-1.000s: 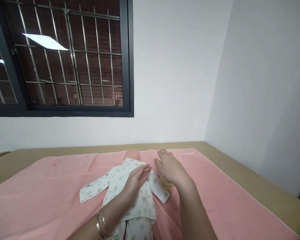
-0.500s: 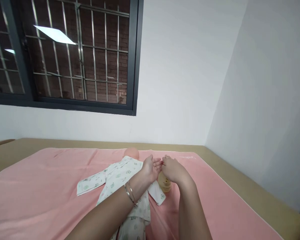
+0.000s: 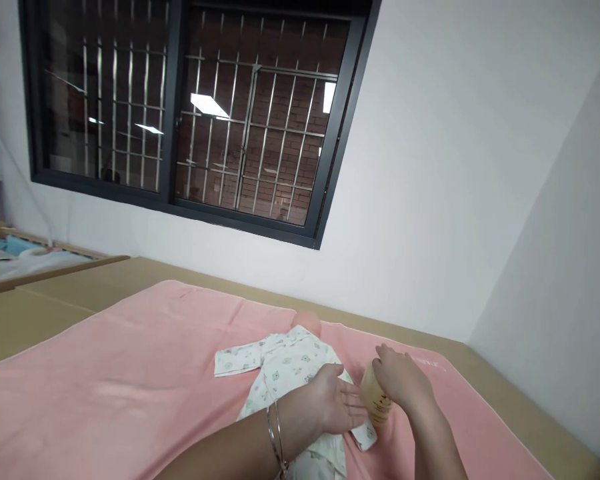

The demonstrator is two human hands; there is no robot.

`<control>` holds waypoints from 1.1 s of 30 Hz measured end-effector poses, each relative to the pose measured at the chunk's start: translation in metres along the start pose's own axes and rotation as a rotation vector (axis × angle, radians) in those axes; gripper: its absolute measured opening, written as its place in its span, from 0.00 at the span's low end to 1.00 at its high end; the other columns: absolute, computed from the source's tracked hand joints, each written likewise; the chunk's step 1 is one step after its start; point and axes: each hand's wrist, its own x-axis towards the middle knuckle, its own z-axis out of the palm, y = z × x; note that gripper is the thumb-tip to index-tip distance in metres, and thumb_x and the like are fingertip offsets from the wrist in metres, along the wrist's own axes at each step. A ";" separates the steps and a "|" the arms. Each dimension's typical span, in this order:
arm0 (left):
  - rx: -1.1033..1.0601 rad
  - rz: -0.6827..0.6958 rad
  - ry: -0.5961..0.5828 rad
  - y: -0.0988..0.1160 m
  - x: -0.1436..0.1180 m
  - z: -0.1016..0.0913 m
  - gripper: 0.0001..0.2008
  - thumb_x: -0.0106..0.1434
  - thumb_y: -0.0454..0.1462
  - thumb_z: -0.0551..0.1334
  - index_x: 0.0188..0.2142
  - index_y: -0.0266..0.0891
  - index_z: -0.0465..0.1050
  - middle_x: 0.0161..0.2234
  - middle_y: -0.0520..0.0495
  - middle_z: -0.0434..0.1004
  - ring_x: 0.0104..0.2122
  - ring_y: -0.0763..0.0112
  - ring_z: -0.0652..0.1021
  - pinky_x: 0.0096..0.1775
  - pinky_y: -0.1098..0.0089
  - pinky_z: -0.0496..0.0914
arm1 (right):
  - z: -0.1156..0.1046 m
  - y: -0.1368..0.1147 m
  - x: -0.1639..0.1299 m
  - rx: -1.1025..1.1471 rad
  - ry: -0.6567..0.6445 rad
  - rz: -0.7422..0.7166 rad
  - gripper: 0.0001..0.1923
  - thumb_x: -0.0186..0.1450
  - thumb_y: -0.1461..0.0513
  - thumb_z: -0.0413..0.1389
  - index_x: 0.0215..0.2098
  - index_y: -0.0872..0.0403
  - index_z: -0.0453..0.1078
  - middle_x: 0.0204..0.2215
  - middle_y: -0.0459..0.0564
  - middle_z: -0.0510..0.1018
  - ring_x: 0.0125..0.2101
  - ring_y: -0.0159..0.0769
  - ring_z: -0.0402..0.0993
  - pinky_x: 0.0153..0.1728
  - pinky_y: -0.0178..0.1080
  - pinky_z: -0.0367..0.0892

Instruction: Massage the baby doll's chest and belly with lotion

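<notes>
Now R hand [image 3: 403, 381] grips bottle [image 3: 375, 400] beside doll [image 3: 293, 363].

The right hand [image 3: 403, 379] now closes around the bottle [image 3: 375, 400], which a second ago stood free beneath its open palm. The left hand [image 3: 333, 403] is off the doll's chest [image 3: 287, 363], flat and open, fingertips right beside the gripped bottle. The view swings left.

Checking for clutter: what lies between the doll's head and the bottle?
In the head view, only bare pink towel lies between the doll's head and the bottle under the right hand.
</notes>
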 end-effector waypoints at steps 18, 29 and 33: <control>0.057 0.167 0.053 0.068 -0.152 0.001 0.25 0.66 0.43 0.47 0.58 0.34 0.61 0.63 0.38 0.59 0.65 0.64 0.58 0.63 0.61 0.51 | 0.006 -0.079 -0.037 0.219 0.404 0.229 0.32 0.66 0.55 0.45 0.66 0.58 0.52 0.68 0.61 0.42 0.67 0.57 0.27 0.61 0.62 0.35; 0.094 0.211 -0.216 0.043 -0.213 0.023 0.30 0.66 0.52 0.47 0.58 0.35 0.64 0.58 0.37 0.68 0.61 0.53 0.65 0.64 0.52 0.54 | -0.016 -0.181 -0.144 0.558 0.615 -0.458 0.35 0.71 0.50 0.38 0.70 0.54 0.32 0.69 0.55 0.36 0.67 0.54 0.25 0.63 0.64 0.33; 0.040 0.318 -0.069 0.025 -0.204 0.034 0.29 0.69 0.50 0.41 0.63 0.39 0.57 0.63 0.44 0.61 0.65 0.61 0.59 0.65 0.58 0.51 | -0.029 -0.178 -0.163 0.608 0.578 -0.628 0.40 0.70 0.47 0.38 0.70 0.59 0.29 0.69 0.57 0.34 0.67 0.56 0.28 0.63 0.63 0.33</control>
